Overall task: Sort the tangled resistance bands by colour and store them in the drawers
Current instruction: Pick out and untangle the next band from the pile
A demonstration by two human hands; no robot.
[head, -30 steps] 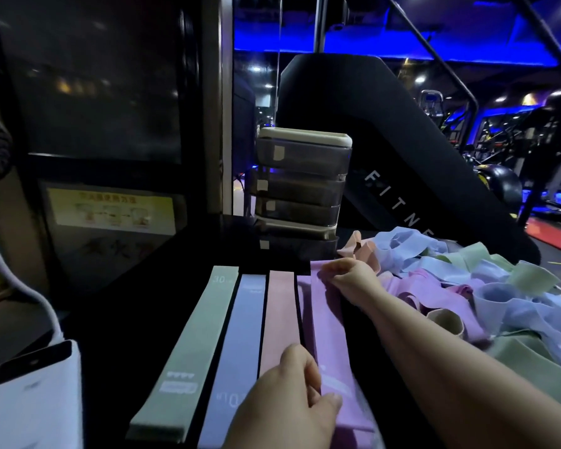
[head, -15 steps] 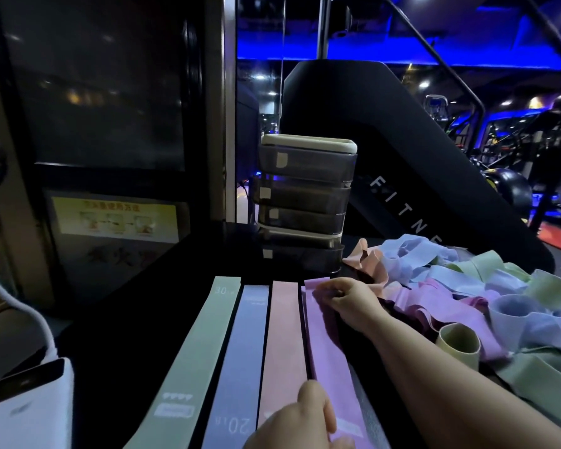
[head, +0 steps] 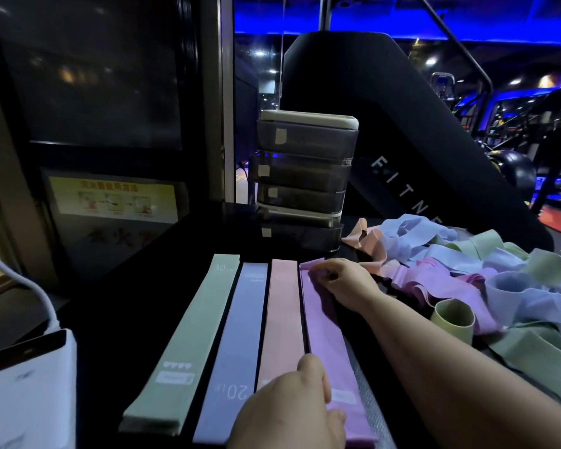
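Note:
Four bands lie flat side by side on the black surface: a green band (head: 188,348), a blue band (head: 237,348), a pink band (head: 282,322) and a purple band (head: 326,338). My right hand (head: 344,281) pinches the far end of the purple band. My left hand (head: 292,409) grips its near end, fingers curled over it and over part of the pink band. To the right sits a tangled pile of bands (head: 473,267) in blue, green, purple and pink. A stack of dark drawers (head: 305,176), all closed, stands behind the laid-out bands.
A white power bank (head: 26,393) with a white cable (head: 20,280) lies at the near left. A black treadmill body (head: 386,131) rises behind the drawers and the pile. A dark cabinet with a yellow notice (head: 114,199) stands at the left.
The purple band, bunched and wider at its far end a second ago, now lies flat and narrow beside the pink one. Both hands stay at its ends.

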